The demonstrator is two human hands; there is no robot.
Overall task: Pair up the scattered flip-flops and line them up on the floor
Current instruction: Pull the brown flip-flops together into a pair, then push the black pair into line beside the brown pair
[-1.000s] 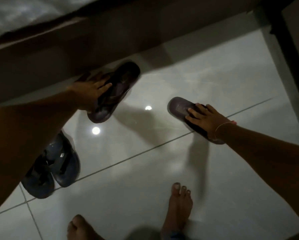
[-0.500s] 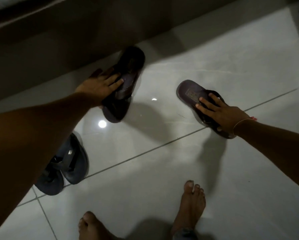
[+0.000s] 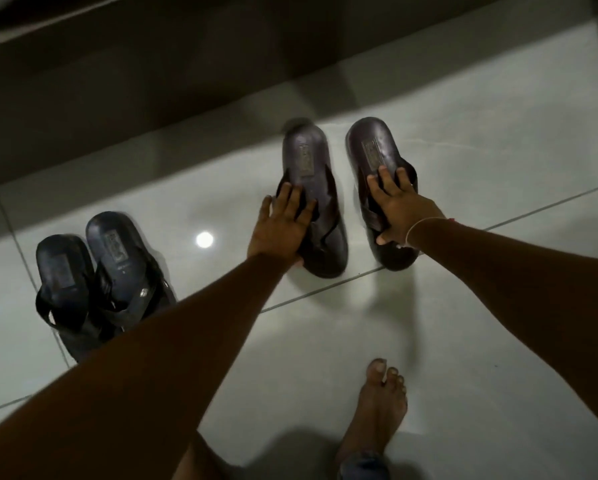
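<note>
In the head view, two brown flip-flops stand side by side on the tiled floor, near each other but not touching. The left hand lies on the left flip-flop, fingers straight and spread across its strap. The right hand presses the right flip-flop the same way, fingers flat and apart. To the left, well apart, a dark pair sits together. A bare foot stands nearby.

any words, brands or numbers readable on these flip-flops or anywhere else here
No text is legible anywhere.
Left brown flip-flop: stamped heel patch, too blurred.
Right brown flip-flop: stamped heel patch, too dim.
Outer dark flip-flop: heel patch, unreadable.
Inner dark flip-flop: heel patch, unreadable.
</note>
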